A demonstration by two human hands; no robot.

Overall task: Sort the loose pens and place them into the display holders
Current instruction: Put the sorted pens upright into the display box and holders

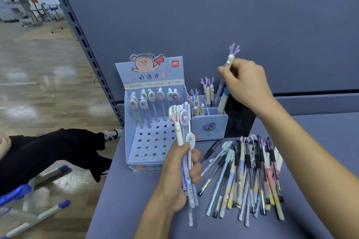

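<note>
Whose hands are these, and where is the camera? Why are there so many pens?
There is no machine here, just a person sorting pens. The one picture comes from a camera worn on their head, looking down, so you see their own arms. The left hand grips a bunch of pens. The right hand pinches an antler-topped pen above the small blue holder. On the blue table lies a pile of loose pens, near the pig display box, where a few pens stand in holes.

blue shelf [132, 200]: loose pens [242, 176], display box [153, 139], holder [210, 128]
</note>
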